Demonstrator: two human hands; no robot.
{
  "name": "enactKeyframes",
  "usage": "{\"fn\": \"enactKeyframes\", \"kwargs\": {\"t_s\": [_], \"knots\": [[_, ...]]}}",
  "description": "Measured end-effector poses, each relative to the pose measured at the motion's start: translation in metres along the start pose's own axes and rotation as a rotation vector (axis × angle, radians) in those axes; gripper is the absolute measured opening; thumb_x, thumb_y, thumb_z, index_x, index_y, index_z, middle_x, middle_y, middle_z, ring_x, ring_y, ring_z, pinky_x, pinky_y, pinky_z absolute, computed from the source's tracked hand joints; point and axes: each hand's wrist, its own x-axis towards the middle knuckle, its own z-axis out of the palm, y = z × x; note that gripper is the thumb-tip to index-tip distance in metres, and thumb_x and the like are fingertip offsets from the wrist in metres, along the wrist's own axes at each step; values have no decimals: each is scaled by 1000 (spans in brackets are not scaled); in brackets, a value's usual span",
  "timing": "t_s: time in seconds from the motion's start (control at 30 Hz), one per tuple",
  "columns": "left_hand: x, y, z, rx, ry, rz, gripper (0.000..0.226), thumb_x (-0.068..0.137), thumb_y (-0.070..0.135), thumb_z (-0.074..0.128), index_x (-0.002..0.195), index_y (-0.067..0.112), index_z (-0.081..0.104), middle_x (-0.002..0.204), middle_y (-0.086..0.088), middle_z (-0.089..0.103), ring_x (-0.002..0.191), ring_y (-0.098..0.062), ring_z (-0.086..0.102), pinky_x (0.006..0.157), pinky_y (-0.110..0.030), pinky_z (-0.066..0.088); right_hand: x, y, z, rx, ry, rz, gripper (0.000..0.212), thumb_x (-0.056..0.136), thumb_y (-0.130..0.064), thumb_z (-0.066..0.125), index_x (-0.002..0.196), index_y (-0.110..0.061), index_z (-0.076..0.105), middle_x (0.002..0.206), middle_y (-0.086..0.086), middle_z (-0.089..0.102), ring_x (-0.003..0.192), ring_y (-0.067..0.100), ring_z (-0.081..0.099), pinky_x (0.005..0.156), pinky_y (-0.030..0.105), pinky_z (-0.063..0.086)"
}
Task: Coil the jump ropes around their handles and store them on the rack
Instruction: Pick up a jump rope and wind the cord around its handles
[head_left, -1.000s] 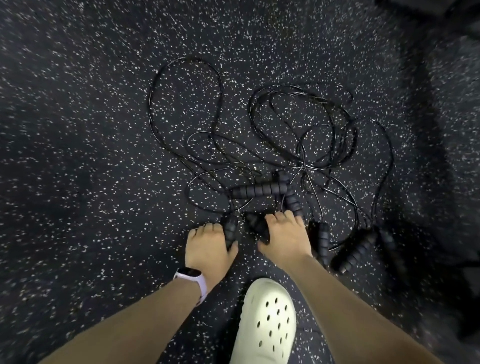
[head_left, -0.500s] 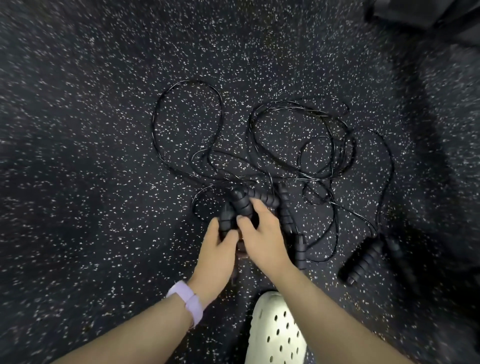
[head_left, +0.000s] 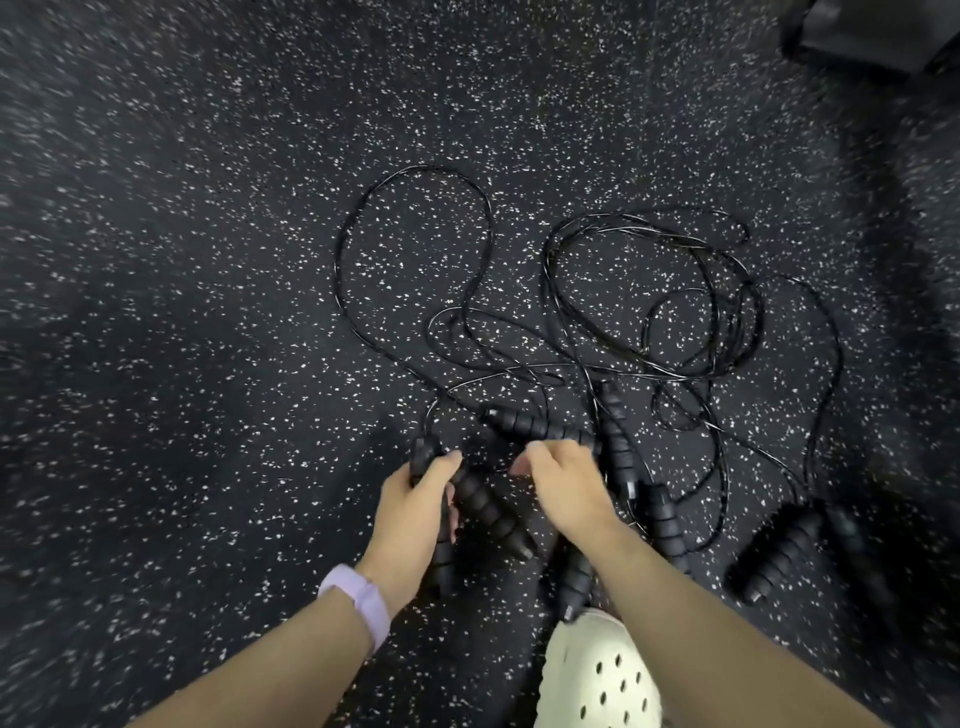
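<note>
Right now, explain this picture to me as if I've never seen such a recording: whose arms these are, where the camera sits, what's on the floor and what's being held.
There is no machine here. The camera is worn on a person's head and looks down, so the two bare arms coming in from the bottom are that person's own.

The left hand, above a lilac wristband, grips one black ribbed handle; a second handle lies right beside it. The right hand has its fingers curled over another handle; whether it truly grips it is hard to tell.

On the dark speckled floor lie several jump ropes, their thin black cords tangled in loose loops. More handles rest to the right. The white perforated shoe at the bottom is the person's foot. No rack is clearly visible.
</note>
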Motion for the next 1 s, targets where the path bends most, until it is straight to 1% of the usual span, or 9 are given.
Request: {"fn": "enactKeyframes", "kwargs": {"t_s": [0.07,0.17,0.27,0.43,0.6,0.73,0.83,0.93,1.0], "knots": [[1,1,-7,39,11,-23,44,86,53,68,69,15,53,58,-9,55,49,-20,53,60,-34,45,15,4,-2,-336,151,-193,21,89,-35,55,102,-23,67,107,-1,62,95,24,63,79,37,53],[1,0,-15,59,17,-18,45,78,64,66,66,23,55,59,-6,57,51,-20,55,63,-38,46,33,9,-6,-835,224,-273,55,92,-29,66,142,-17,44,135,9,46,122,30,48,101,42,44],[4,1,-19,17,41,17,34,88,57,62,75,26,58,63,-4,58,50,-22,56,60,-38,49,43,1,-10,-993,113,-213,56,94,-37,64,143,-17,46,136,5,57,128,28,50,109,43,36],[7,6,-17,-83,90,3,26,98,41,58,93,15,59,60,-6,60,49,-22,56,52,-33,49,13,-39,8,-257,-108,22,36,74,-46,57,102,-23,56,86,1,70,81,26,67,72,32,47],[3,16,-8,-239,113,-79,40,91,47,61,105,10,62,70,-14,63,51,-27,61,51,-35,51,-20,-71,43,420,-410,108,26,63,-24,49,85,-10,56,57,4,60,40,22,47,45,29,38],[1,27,-14,-293,72,-105,54,78,68,58,102,23,75,91,-15,75,67,-31,70,54,-41,55,-29,-80,46,454,-455,95,36,65,-24,49,98,-12,57,70,9,57,48,23,51,48,29,41],[-5,35,-22,-215,114,-73,64,79,80,42,113,33,71,105,-7,76,92,-31,75,68,-53,62,-35,-88,43,433,-511,56,45,69,-32,60,111,-16,63,90,12,68,75,30,64,64,40,52],[-19,53,-25,-212,242,-22,55,95,70,36,113,30,70,110,-4,73,103,-24,70,95,-52,57,-49,-103,36,293,-473,-63,44,74,-39,71,117,-30,64,108,1,75,100,20,70,91,44,58],[-31,74,-27,-315,273,-85,50,102,63,39,111,25,71,107,-8,75,99,-27,71,87,-50,59,-61,-119,22,210,-488,-176,37,87,-41,76,120,-34,61,104,-11,73,94,6,69,89,33,55]]}}
